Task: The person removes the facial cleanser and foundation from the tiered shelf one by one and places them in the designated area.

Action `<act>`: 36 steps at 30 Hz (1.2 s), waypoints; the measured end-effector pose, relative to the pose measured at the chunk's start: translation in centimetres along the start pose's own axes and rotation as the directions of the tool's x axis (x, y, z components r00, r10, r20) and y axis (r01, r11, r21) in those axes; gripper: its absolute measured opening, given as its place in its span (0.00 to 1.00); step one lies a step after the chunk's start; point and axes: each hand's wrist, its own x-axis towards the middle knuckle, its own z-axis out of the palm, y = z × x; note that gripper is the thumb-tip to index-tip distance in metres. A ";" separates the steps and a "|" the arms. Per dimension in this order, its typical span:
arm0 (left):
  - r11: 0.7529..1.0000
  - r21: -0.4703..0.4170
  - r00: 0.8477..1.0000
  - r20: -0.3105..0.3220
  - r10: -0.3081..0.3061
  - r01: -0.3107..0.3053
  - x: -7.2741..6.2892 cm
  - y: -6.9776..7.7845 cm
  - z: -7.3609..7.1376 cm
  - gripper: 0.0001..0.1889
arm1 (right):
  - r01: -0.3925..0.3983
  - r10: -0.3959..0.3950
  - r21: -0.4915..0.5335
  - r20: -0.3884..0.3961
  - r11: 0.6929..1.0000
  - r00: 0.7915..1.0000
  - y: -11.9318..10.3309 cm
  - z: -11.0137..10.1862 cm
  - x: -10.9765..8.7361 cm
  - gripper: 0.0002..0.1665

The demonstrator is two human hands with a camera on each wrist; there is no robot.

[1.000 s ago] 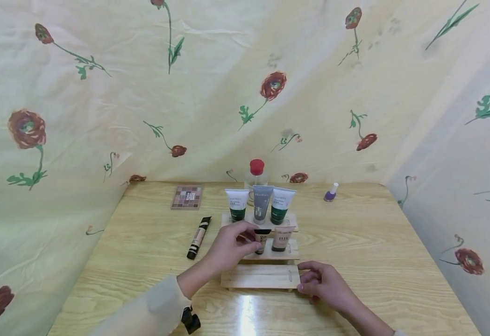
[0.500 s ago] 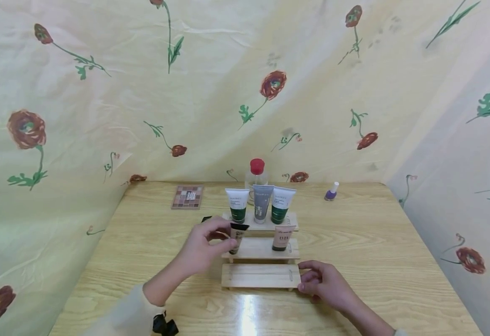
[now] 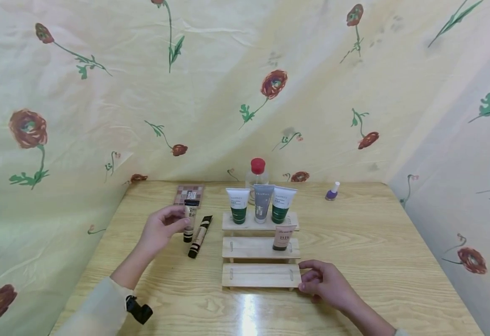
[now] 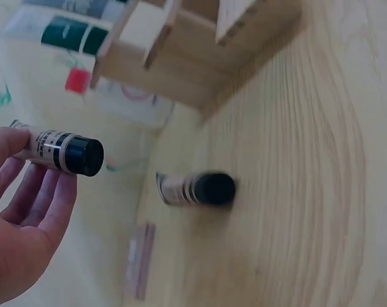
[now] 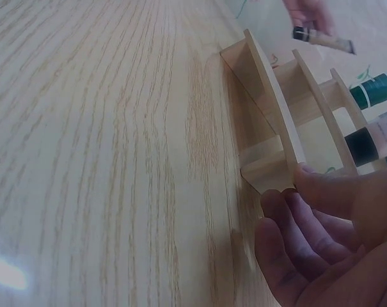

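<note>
My left hand (image 3: 159, 228) pinches a small beige tube (image 3: 189, 221) with a black cap between thumb and fingers, held upright with its cap down. In the left wrist view the tube (image 4: 49, 146) is clear of the table. A second beige tube with black ends (image 3: 200, 236) lies on the table just right of it. My right hand (image 3: 323, 285) grips the right end of the lowest step of a three-step wooden stand (image 3: 259, 276), thumb at its front edge. A pink tube (image 3: 283, 237) stands at the right on the middle step.
On the top step stand two white-and-green tubes (image 3: 238, 205) with a grey tube (image 3: 263, 203) between them. Behind is a clear bottle with a red cap (image 3: 258, 166). An eyeshadow palette (image 3: 195, 192) lies back left; purple nail polish (image 3: 331, 192) stands back right.
My left hand has lifted the beige tube off the middle step and carried it left, to beside the lying tube. My right hand has stayed at the stand's lowest step.
</note>
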 end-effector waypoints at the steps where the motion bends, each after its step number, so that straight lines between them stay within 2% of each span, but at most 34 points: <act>1: 1.000 0.005 1.000 -0.002 -0.021 0.021 0.2 -0.5 -0.3 0.22 | 0.003 -0.003 -0.001 0.000 1.000 1.000 0.0 0.0 0.0 0.37; 7: 0.994 0.039 0.994 0.018 -0.105 0.104 0.9 -2.9 -1.5 0.24 | 0.022 -0.022 0.003 0.002 1.000 1.000 0.3 0.0 0.0 0.37; 13: 0.980 0.096 0.984 0.018 -0.175 0.173 1.5 -4.8 -1.3 0.23 | 0.021 -0.021 0.004 0.001 1.000 1.000 0.4 0.0 0.1 0.36; 18: 0.961 0.188 0.977 0.029 -0.211 0.201 1.8 -5.9 -1.0 0.21 | 0.029 -0.029 0.009 0.007 1.000 1.000 0.4 0.0 0.0 0.36; 25: 0.939 0.261 0.971 0.017 -0.237 0.224 2.3 -6.6 -0.7 0.18 | 0.036 -0.036 0.016 0.008 0.999 0.999 0.6 -0.1 0.0 0.35; 30: 0.933 0.268 0.967 0.022 -0.255 0.240 2.5 -6.7 -0.6 0.18 | 0.037 -0.037 0.015 0.008 0.999 0.999 0.8 -0.1 0.1 0.35; 36: 0.928 0.266 0.957 0.057 -0.285 0.260 2.7 -6.6 -0.6 0.19 | 0.037 -0.037 0.013 0.009 0.999 0.999 0.8 -0.1 0.1 0.35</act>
